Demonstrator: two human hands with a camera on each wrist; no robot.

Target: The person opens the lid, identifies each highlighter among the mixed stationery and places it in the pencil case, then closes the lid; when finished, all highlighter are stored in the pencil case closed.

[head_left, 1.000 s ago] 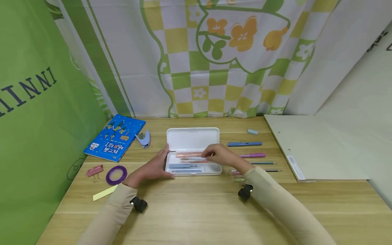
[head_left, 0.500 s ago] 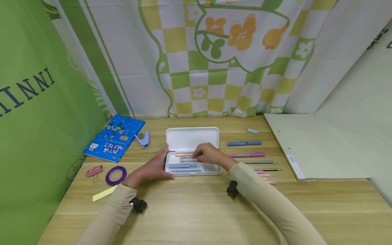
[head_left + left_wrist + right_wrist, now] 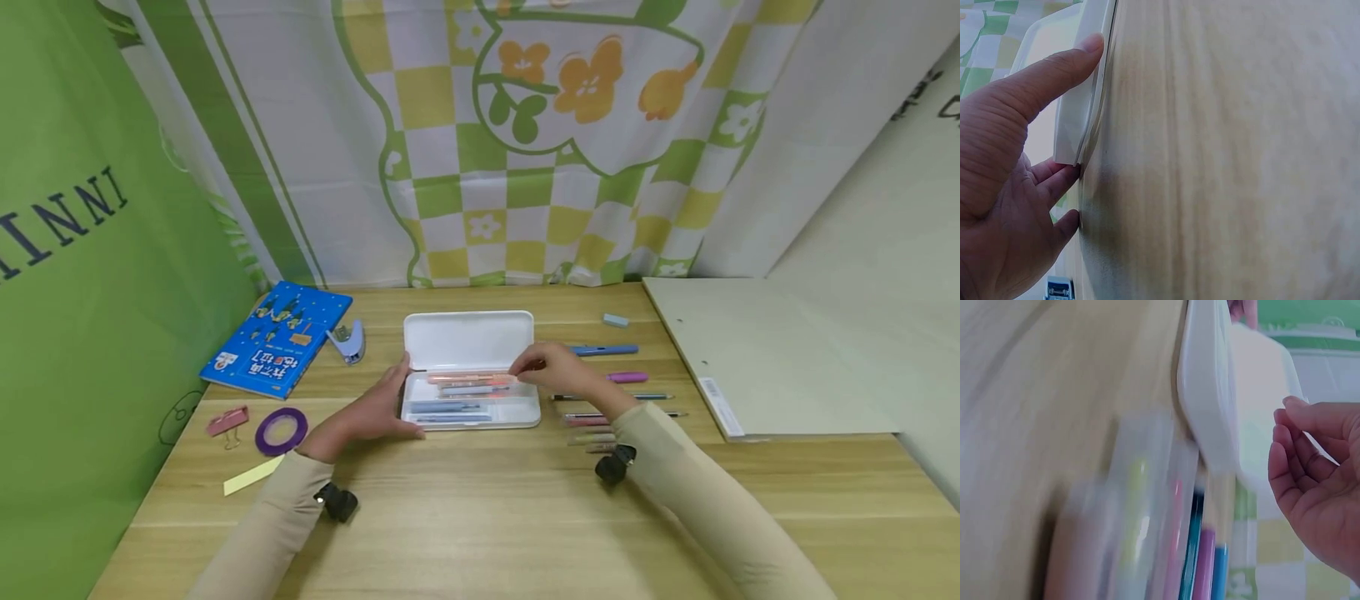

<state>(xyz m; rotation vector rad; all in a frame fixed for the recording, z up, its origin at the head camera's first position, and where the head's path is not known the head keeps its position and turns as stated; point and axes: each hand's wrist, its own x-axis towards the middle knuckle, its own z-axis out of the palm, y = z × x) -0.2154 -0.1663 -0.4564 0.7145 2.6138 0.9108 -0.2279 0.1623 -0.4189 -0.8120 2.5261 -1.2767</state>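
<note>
A white pencil case (image 3: 517,414) lies with its lid (image 3: 468,340) raised toward the back. Inside are peach-coloured pens (image 3: 468,378) along the rear and pale blue pens (image 3: 446,407) along the front. My left hand (image 3: 375,406) holds the case's left end, thumb on the front wall and fingers round the side; the left wrist view shows thumb (image 3: 1054,75) and fingertips against it. My right hand (image 3: 558,369) is over the case's right rear part, close to a peach pen's end. In the right wrist view its fingers (image 3: 1285,469) are loosely bent, thumb near the index fingertip, nothing visible between.
Right of the case lie a blue pen (image 3: 609,350), a purple pen (image 3: 628,377), pencils and several highlighters (image 3: 588,440). An eraser (image 3: 616,320) and a large board (image 3: 765,358) are beyond. A book (image 3: 277,337), hole punch (image 3: 348,342), binder clip (image 3: 227,420) and purple tape roll (image 3: 282,431) are left.
My right hand shifts left over the pens, then back right, away from a pale pen that now lies in the case. The left hand stays on the case.
</note>
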